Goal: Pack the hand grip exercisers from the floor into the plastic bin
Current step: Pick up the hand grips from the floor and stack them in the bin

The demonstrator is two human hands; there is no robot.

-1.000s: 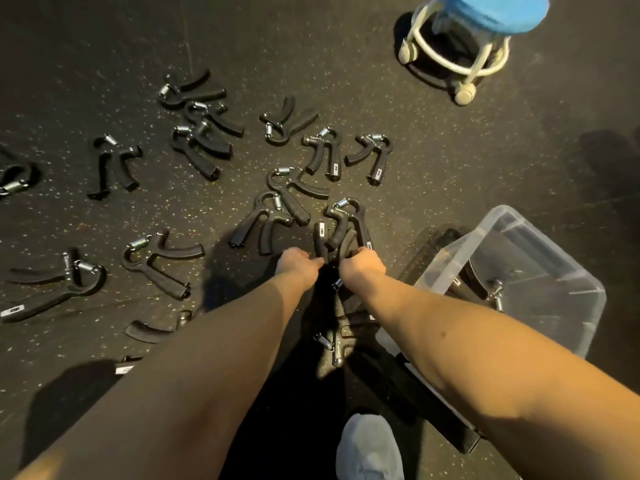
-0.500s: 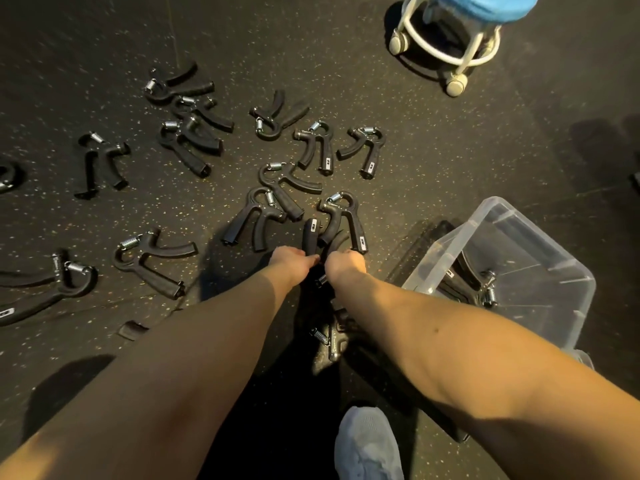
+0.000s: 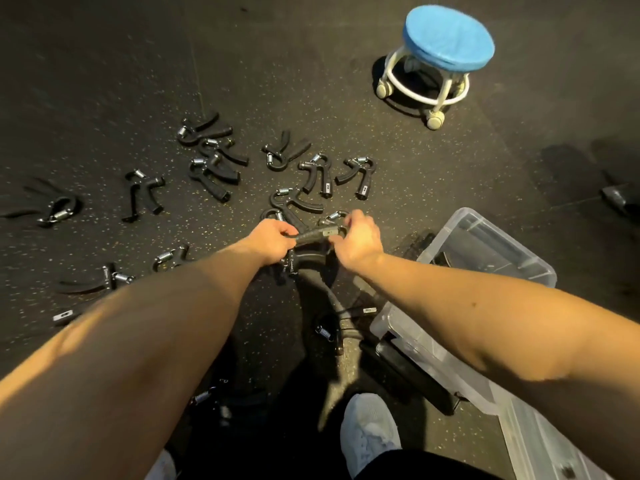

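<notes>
Both hands hold one black hand grip exerciser [image 3: 317,233] lifted above the floor at the centre. My left hand [image 3: 272,237] grips its left handle end. My right hand [image 3: 356,237] pinches its looped spring end. Several more black exercisers lie scattered on the dark speckled floor beyond and to the left, such as one exerciser [image 3: 358,176] ahead and another exerciser [image 3: 142,194] at the left. The clear plastic bin [image 3: 491,251] stands on the floor to the right of my hands, with dark exercisers partly visible inside. More exercisers [image 3: 332,327] lie below my arms.
A low rolling stool [image 3: 446,46] with a blue seat and white frame stands at the far right. A clear plastic lid [image 3: 540,441] lies by the bin at the lower right. My white shoe [image 3: 369,431] is at the bottom centre. A dark object [image 3: 620,199] sits at the right edge.
Both hands have raised an exerciser off the floor; before, they were down among the pile taking hold of it. The view has tilted up, showing more of the stool.
</notes>
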